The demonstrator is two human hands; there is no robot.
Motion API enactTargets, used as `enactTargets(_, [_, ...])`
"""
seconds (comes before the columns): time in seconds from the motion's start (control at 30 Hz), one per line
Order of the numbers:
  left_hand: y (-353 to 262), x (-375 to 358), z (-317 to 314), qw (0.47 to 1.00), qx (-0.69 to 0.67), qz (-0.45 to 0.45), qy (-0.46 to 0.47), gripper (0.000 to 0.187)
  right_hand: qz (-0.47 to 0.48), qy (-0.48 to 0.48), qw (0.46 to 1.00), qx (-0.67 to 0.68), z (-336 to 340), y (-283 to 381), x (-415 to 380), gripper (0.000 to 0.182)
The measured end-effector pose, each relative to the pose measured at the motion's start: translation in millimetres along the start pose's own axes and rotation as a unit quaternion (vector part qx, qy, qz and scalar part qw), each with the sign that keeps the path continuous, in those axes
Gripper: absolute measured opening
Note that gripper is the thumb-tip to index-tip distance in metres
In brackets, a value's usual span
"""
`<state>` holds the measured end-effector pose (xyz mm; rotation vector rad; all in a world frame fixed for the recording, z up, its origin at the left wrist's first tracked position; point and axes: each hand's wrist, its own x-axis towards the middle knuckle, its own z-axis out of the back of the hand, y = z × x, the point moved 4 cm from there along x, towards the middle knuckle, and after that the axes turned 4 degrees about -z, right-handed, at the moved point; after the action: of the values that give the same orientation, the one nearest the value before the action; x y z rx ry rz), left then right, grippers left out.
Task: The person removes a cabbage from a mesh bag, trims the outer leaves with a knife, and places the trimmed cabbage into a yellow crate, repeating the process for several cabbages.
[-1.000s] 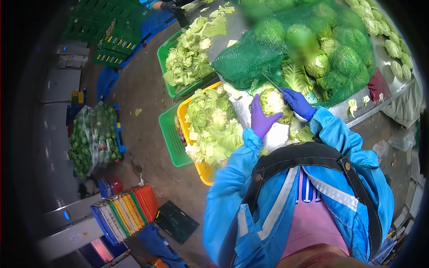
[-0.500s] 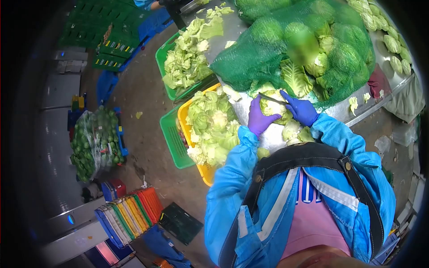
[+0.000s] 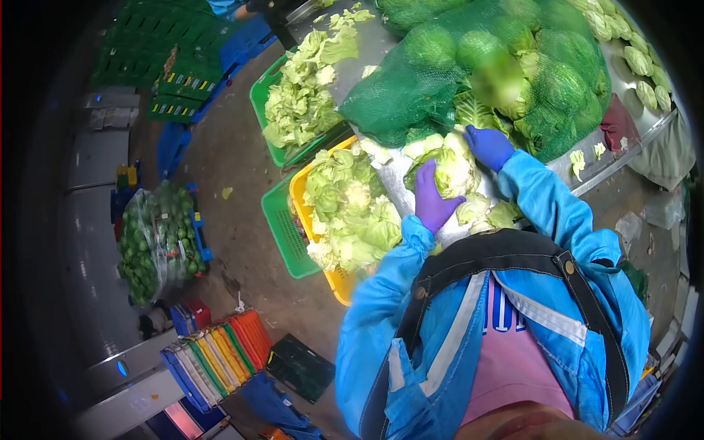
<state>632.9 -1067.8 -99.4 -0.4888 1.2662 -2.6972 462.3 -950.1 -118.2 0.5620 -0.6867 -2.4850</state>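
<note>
A pale, partly trimmed cabbage lies on the metal table in front of me, with loose leaves around it. My left hand, in a purple glove, grips its near left side with thumb and fingers spread round it. At the cabbage's upper right is my right hand, also gloved, with curled fingers. The knife seen in that hand half a second ago is hidden now. Just beyond both hands, a green net bag of cabbages lies open toward me, a loose green leaf at its mouth.
To the left stand a yellow crate and a green crate, both full of cut leaves. Trimmed cabbages line the table's far right. A dark red cloth lies near the table edge. Stacked coloured crates are at lower left.
My right hand has moved up and away from my left, and the knife blade no longer shows across the cabbage. More of the cabbage is exposed, with a leaf spread at its upper left.
</note>
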Motion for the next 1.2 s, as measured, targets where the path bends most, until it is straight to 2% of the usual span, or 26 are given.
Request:
enactTargets(0.03, [1.7,-3.0,4.8,1.000,0.004,-0.002,0.001,0.099,0.069,-0.048,0.990,-0.113,-0.4,-5.0,5.1,0.043])
enactTargets(0.07, [7.0,-8.2,9.1,0.999,-0.035,0.005,-0.020,0.099,0.069,-0.049,0.990,-0.111,-8.0,-15.5,13.0,0.043])
enactTargets(0.13, [21.0,-19.2,11.4,0.991,-0.113,0.031,-0.063,0.099,0.072,-0.057,0.992,-0.081,-22.8,-31.2,19.9,0.044])
enactTargets(0.17, [25.5,-21.8,9.5,0.991,-0.113,0.031,-0.067,0.099,0.075,-0.057,0.992,-0.083,-14.6,-19.1,13.3,0.044])
enactTargets(0.23, [39.5,-28.8,7.1,0.963,-0.219,0.118,-0.104,0.100,0.016,-0.052,0.998,0.030,2.4,7.4,-11.8,0.049])
enactTargets(0.3, [30.2,-24.9,8.7,0.960,-0.208,0.144,-0.116,0.099,0.028,-0.017,0.998,0.056,12.3,34.7,-40.5,0.056])
enactTargets(0.37, [29.0,-20.9,6.0,0.931,-0.267,0.211,-0.133,0.096,0.104,-0.010,0.993,0.051,5.0,47.6,-68.5,0.057])
enactTargets(0.4, [29.1,-18.8,4.8,0.931,-0.268,0.211,-0.132,0.096,0.120,-0.006,0.992,0.032,-0.6,49.1,-78.6,0.057])
enactTargets(0.47, [29.4,-16.1,3.4,0.919,-0.304,0.200,-0.148,0.082,0.164,-0.031,0.986,0.014,-14.3,48.5,-88.0,0.059])
enactTargets(0.57, [18.5,-12.6,7.7,0.934,-0.271,0.182,-0.145,0.077,0.162,-0.045,0.986,-0.002,-17.2,44.5,-88.0,0.059])
enactTargets(0.6, [17.9,-10.6,10.0,0.934,-0.270,0.181,-0.146,0.077,0.163,-0.046,0.986,-0.002,-16.2,44.4,-86.0,0.059])
enactTargets(0.67, [18.3,-6.7,8.2,0.925,-0.316,0.180,-0.114,0.093,0.158,-0.027,0.987,-0.031,-14.6,42.6,-80.1,0.058])
enactTargets(0.8, [16.0,-1.7,8.1,0.949,-0.253,0.142,-0.124,0.081,0.181,-0.039,0.983,-0.018,-15.5,46.3,-71.8,0.058])
enactTargets(0.87, [6.8,-0.6,11.2,0.982,-0.091,0.109,-0.125,0.084,0.135,-0.055,0.988,-0.053,-20.0,49.1,-69.0,0.056])
enactTargets(0.97, [15.2,-0.4,3.9,0.970,-0.148,0.132,-0.137,0.087,0.110,-0.053,0.990,-0.066,-20.2,51.6,-66.6,0.051])
enactTargets(1.03, [16.9,-2.6,2.7,0.973,-0.127,0.151,-0.121,0.093,0.077,-0.052,0.995,-0.030,-24.1,47.6,-59.9,0.047])
enactTargets(1.07, [17.4,-3.1,1.3,0.974,-0.106,0.170,-0.108,0.099,0.049,-0.051,0.998,0.005,-27.6,41.6,-50.9,0.044])
enactTargets(1.1, [15.3,-6.6,0.1,0.973,-0.108,0.172,-0.109,0.099,0.026,-0.102,0.994,0.036,-30.8,23.7,-34.4,0.042])
enactTargets(1.2, [22.1,-16.9,1.5,0.964,-0.186,0.155,-0.112,0.098,-0.023,-0.065,0.997,0.020,-30.8,-10.3,-4.5,0.045])
